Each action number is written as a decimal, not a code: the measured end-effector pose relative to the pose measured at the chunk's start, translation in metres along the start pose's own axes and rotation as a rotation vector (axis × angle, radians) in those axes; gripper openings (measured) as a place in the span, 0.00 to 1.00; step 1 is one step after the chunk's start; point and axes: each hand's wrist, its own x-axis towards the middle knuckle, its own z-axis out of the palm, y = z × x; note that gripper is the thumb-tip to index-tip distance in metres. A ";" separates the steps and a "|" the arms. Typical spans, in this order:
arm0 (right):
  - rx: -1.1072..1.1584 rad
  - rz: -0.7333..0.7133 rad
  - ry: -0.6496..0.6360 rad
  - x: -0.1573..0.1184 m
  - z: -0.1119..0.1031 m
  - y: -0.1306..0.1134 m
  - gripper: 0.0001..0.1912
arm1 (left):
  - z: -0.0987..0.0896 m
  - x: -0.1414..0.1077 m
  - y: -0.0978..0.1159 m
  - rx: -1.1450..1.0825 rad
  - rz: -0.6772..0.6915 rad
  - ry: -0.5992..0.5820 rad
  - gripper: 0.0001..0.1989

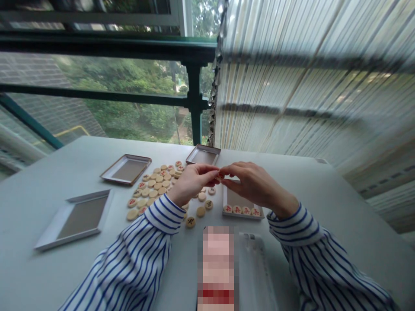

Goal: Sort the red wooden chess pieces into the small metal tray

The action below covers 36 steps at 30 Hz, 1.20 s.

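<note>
My left hand [193, 181] and my right hand [256, 181] meet above the table, fingertips pinched together on a small round Chinese chess piece [220, 176] with red marking. Fingers cover much of that piece. Beneath my right hand lies a shallow box tray [243, 216]; several red-marked chess pieces [237, 210] stand in a row along its near side. Around and left of my left hand spreads a loose group of wooden chess pieces [158, 186]. Many show plain faces, others red or black characters. My left hand and sleeve hide part of the group.
On the white table [136, 268] lie a brown-rimmed tray [146, 166] and a pale tray [40, 247] at left, with another tray [212, 148] at the back. A pixelated rectangular object [218, 259] and clear plastic packaging [257, 268] are in front. Behind are a green railing [194, 86] and string curtain [275, 86].
</note>
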 end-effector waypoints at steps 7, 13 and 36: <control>-0.001 0.002 -0.001 0.000 0.002 0.003 0.12 | 0.004 0.000 -0.003 -0.022 -0.004 -0.011 0.11; 0.018 -0.010 -0.054 -0.001 0.004 0.008 0.11 | 0.008 0.003 -0.012 -0.063 -0.051 -0.008 0.13; -0.046 0.080 -0.367 -0.006 0.019 0.025 0.10 | 0.012 -0.013 -0.025 1.249 0.219 -0.230 0.16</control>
